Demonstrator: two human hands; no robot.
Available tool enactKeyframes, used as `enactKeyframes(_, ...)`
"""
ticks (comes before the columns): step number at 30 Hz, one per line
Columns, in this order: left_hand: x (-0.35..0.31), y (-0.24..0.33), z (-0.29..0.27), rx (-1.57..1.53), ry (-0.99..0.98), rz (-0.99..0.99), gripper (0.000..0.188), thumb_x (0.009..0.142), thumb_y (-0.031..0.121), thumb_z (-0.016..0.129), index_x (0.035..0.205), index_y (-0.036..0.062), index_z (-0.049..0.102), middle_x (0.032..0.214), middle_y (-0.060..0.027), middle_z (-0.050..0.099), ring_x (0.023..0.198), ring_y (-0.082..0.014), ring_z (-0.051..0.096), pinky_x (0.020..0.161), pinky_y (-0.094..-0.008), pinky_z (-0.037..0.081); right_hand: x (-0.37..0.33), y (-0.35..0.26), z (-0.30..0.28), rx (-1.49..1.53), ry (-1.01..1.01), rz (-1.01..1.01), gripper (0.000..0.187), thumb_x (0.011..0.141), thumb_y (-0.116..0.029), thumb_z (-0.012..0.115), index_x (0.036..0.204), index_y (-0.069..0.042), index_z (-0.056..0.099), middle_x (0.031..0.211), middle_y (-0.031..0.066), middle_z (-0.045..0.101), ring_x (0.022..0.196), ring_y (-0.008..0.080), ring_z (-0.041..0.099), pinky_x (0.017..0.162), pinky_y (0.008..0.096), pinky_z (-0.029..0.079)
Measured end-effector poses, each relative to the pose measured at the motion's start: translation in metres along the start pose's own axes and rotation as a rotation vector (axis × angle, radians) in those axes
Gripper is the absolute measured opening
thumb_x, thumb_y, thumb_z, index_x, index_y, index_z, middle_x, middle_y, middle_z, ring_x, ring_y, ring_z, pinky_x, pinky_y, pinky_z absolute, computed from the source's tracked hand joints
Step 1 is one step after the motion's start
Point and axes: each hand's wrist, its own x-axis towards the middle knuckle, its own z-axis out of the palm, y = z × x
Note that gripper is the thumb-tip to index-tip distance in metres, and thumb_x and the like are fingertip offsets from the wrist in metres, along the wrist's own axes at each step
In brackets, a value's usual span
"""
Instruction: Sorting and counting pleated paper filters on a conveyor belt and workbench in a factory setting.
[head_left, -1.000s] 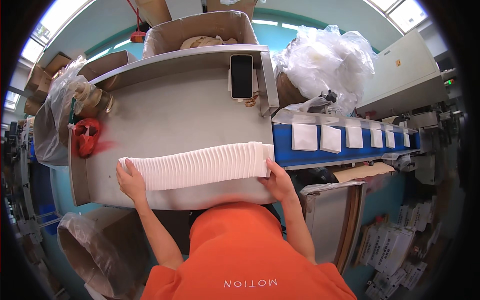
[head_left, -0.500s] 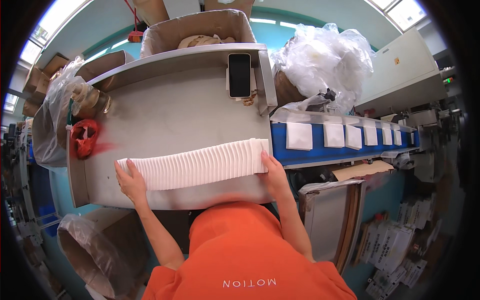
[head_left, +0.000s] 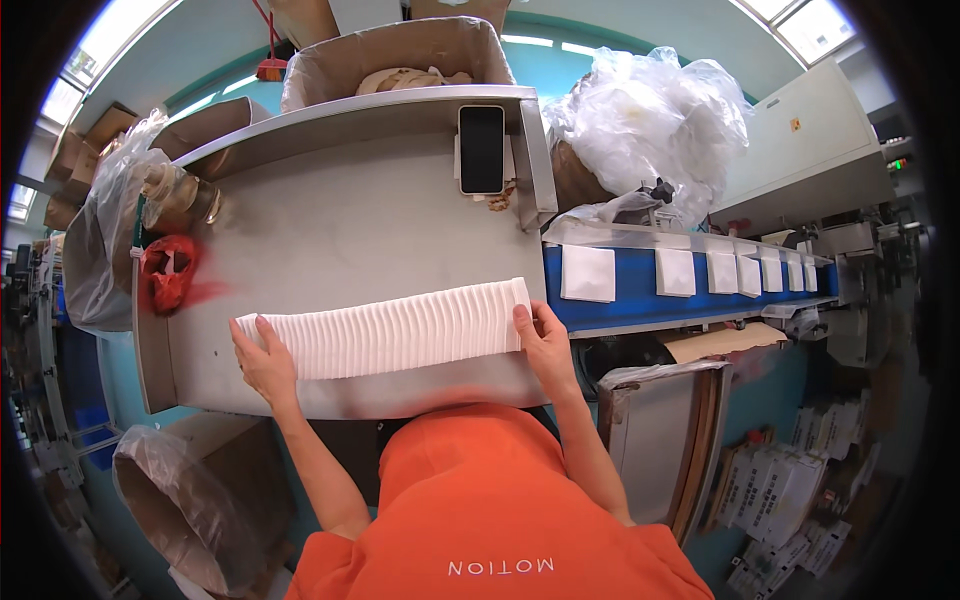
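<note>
A long row of folded white paper napkins [head_left: 400,325], standing on edge and pressed together, lies across the near part of the metal table [head_left: 350,220]. My left hand [head_left: 268,368] holds its left end, the thumb on top and fingers round the end napkin. At the other end, my right hand [head_left: 547,350] is closed against the last napkins, thumb and fingers on their outer face. Between them the row bends slightly, its right end higher in the picture. Just beyond my right hand, a blue conveyor belt [head_left: 635,284] carries several separate folded napkins [head_left: 588,273].
A dark-screened phone [head_left: 482,150] lies at the table's far right corner. On the left are a red plastic bag [head_left: 170,272] and a roll of clear tape [head_left: 183,200]. A raised metal rim edges the table; a lined carton [head_left: 400,55] stands behind it. Clear plastic bags [head_left: 655,125] pile up beyond the belt.
My right hand has shifted slightly, and the napkin that stuck out at the row's right end now sits flush with it. Napkins on the belt have moved left, towards the table.
</note>
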Motion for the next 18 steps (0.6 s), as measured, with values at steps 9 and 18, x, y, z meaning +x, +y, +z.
enactKeyframes(9, 0.000, -0.003, 0.003, -0.039, -0.015, 0.041, 0.057, 0.096, 0.040, 0.044, 0.137, 0.0006, 0.037, 0.131, -0.0249, 0.048, 0.120, -0.0411, 0.047, 0.101, -0.0448, 0.037, 0.003, 0.023, -0.026, 0.555, 0.221, 0.229, 0.034, 0.094, -0.023, 0.056, 0.119, -0.002, 0.051, 0.108, 0.0067, 0.060, 0.090, 0.0140, 0.059, 0.077, 0.0252, 0.049)
enactKeyframes(18, -0.005, 0.008, -0.002, -0.036, -0.007, 0.029, 0.057, 0.096, 0.040, 0.045, 0.137, 0.0017, 0.037, 0.131, -0.0250, 0.048, 0.119, -0.0412, 0.047, 0.100, -0.0451, 0.037, 0.001, -0.002, -0.001, 0.506, 0.025, 0.346, 0.028, 0.091, -0.023, 0.062, 0.110, -0.003, 0.059, 0.087, 0.0009, 0.061, 0.068, 0.0086, 0.053, 0.060, 0.0227, 0.041)
